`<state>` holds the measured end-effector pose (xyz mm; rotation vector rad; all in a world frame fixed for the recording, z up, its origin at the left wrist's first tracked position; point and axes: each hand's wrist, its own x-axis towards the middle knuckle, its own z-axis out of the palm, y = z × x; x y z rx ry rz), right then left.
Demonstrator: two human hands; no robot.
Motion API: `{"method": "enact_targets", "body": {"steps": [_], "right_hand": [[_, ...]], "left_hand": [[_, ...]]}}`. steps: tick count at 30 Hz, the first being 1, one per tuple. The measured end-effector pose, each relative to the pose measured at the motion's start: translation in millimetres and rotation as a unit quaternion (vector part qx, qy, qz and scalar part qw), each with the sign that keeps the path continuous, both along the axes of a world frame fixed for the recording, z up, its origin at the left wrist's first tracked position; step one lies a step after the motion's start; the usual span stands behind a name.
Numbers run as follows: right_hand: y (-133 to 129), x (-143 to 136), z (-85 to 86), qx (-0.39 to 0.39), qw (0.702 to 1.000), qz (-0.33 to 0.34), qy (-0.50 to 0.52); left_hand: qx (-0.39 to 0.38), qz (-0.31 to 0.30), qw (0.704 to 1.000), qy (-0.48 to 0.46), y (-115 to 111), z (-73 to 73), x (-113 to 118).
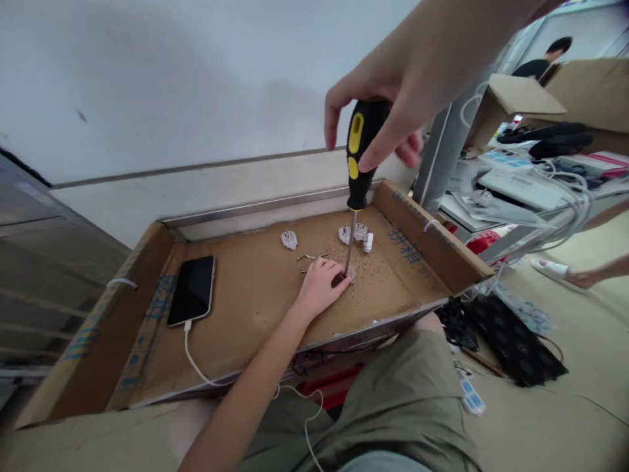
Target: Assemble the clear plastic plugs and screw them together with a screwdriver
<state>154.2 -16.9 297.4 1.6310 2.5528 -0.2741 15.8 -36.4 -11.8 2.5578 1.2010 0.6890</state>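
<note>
My right hand (pixel 393 105) grips a black and yellow screwdriver (pixel 362 147) by its handle, held nearly upright. The screwdriver's tip reaches down to a small clear plug part (pixel 350 272) on the cardboard. Beside the tip, my left hand (pixel 322 285) pinches that part against the surface, its fingers partly covering it. Thin metal pieces (pixel 310 257) lie just behind my left hand, and tiny screws or bits (pixel 368 275) are scattered to the right. Several clear plugs stand farther back, among them one plug (pixel 289 239) on its own and a white one (pixel 368 242) in a cluster.
A phone (pixel 192 290) on a white charging cable (pixel 194 360) lies at the left of the cardboard-lined tray (pixel 236 308). Raised cardboard sides bound it. To the right are a cluttered shelf with cables (pixel 574 190), a person's foot (pixel 565 272) and a person (pixel 545 59) farther back.
</note>
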Motion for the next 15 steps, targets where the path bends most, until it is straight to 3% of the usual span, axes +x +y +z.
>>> {"method": "enact_targets", "body": {"steps": [3,9,15], "right_hand": [[-4,-3,0.3,0.032,0.99,-0.068,-0.116],[-20,-16,-6.8,0.155,0.973,-0.037,-0.169],[-4,0,-23.5,0.353,0.905,0.109,-0.209]], "left_hand": [[0.007,-0.001,1.0,0.0,0,0.0,0],[0.009,0.003,1.0,0.006,0,-0.4,1],[0.016,-0.001,1.0,0.009,0,-0.1,1]]}}
